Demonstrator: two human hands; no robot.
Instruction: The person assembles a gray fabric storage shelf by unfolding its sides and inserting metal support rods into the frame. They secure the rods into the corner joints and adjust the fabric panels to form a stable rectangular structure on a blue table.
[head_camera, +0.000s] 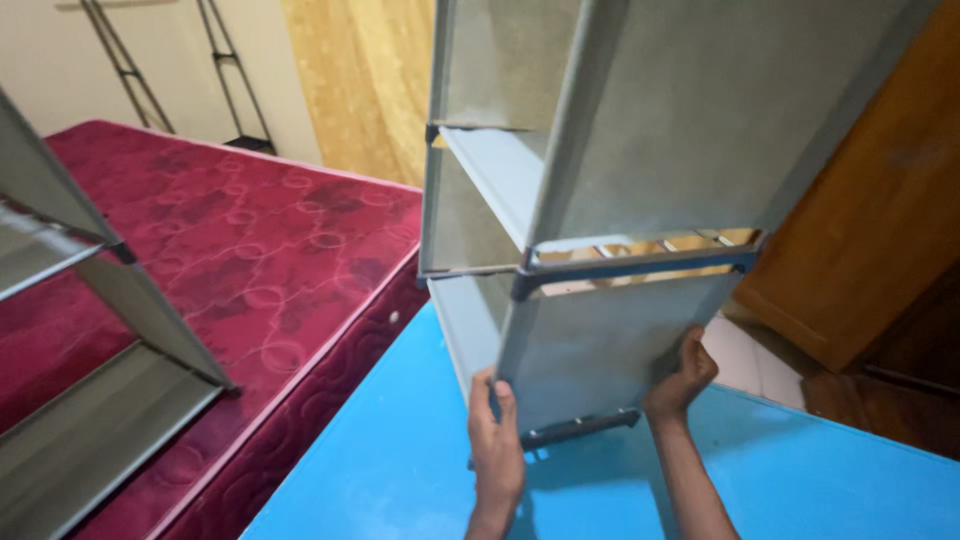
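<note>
Grey fabric shelf unit (620, 180), top cut off, gripped by both hands, left (495, 440) and right (680, 380).

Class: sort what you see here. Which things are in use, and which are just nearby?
In use:
left hand
right hand
grey fabric shelf unit
blue surface

Nearby:
red mattress
second grey shelf unit
yellow curtain
wooden door

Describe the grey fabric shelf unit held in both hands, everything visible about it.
The grey fabric shelf unit is a tall rack of dull grey cloth panels stretched over a thin dark frame with dark corner joints. Open compartments with pale shelves show on its left side. It stands tilted, its lower end over the blue surface, beside the red mattress. The left hand grips its lower front edge; the right hand grips the lower right edge. A wooden door stands behind it.
</note>
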